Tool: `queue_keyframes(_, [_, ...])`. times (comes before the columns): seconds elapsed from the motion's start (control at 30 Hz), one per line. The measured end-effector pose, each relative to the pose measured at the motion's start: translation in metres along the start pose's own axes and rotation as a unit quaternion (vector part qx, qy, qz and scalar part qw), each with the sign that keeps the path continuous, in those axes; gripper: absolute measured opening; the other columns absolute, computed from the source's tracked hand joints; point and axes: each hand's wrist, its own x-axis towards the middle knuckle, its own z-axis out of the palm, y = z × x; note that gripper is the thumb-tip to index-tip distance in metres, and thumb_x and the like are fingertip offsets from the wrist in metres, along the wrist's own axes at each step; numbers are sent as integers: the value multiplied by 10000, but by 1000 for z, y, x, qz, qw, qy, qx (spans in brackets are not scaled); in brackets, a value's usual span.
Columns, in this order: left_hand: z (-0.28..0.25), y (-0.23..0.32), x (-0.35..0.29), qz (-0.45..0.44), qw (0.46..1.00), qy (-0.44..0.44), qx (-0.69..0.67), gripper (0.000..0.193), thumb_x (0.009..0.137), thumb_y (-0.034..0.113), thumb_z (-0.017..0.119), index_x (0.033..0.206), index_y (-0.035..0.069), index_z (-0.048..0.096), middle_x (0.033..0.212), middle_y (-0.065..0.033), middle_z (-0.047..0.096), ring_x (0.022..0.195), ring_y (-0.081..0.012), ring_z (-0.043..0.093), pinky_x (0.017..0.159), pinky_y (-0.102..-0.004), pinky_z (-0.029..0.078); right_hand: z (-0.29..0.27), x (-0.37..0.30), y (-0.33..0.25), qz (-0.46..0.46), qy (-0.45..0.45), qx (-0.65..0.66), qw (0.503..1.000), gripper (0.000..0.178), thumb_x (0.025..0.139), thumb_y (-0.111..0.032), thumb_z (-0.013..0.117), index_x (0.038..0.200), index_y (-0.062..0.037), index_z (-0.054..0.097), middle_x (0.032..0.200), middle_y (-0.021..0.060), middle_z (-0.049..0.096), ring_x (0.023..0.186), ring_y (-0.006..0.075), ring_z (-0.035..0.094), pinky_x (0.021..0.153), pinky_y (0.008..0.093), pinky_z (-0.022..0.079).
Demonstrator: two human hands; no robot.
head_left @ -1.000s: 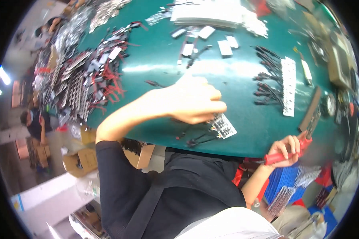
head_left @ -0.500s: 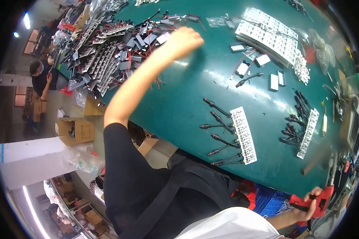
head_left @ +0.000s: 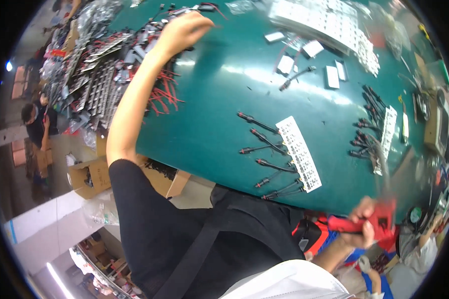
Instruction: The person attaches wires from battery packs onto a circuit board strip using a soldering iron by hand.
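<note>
Out over the far left part of the green table [head_left: 219, 172], my left hand [head_left: 184, 32] has bent fingers apart from the thumb. Nothing shows in it. Close beyond and beside it lies a heap of small dark boxes and red wires [head_left: 165, 92]. My right hand [head_left: 361, 226] grips a red gun-shaped tool [head_left: 384, 219] at the table's near right edge; the tool's thin front end is smeared by motion. Between my hands lies a white strip board [head_left: 299, 154] with several black cable connectors [head_left: 257, 122] along its left side.
Another strip board with connectors [head_left: 388, 129] lies right. Stacked white panels [head_left: 314, 20] stand at the far side, beside loose white pieces [head_left: 366, 57]. Nearer are white-faced small boxes [head_left: 332, 77] and one loose cable [head_left: 297, 78]. Another person [head_left: 37, 124] is in the left background.
The whole view has shifted, so the table's things sit further left and up. My left hand has moved left toward the heap. The red tool has come left, its tip swinging.
</note>
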Motion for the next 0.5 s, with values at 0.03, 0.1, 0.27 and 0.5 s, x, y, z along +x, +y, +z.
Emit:
queue_keyframes(0.03, [-5,18,6,-16,996,74,-51,158,778,79,658,933,91,688,831,-60,640,791,-221,630,711,-319,502,-3,-7,18,47,5,74,996,692,736,-107,598,1343,40,300,867,78,443,717,141,429,605,266,471])
queue_keyframes(0.1, [-21,72,21,-116,985,114,-61,88,846,73,658,927,39,663,965,-133,688,775,-217,619,695,-292,481,21,-9,50,58,58,158,984,655,743,-116,602,1324,20,331,863,89,455,763,170,448,765,379,503])
queue_keyframes(0.27, [-14,160,5,-80,980,47,-175,197,759,37,671,945,97,697,809,-55,617,755,-203,611,679,-307,498,42,-20,76,92,61,113,987,809,757,-146,611,1434,16,198,913,102,513,847,211,510,906,489,480])
queue_keyframes(0.5, [38,227,-34,-35,971,-2,-235,317,672,-25,717,965,94,698,709,-31,537,616,-187,521,552,-300,428,57,-32,75,136,97,20,986,956,689,-188,653,1426,91,113,828,124,599,758,253,588,890,504,481])
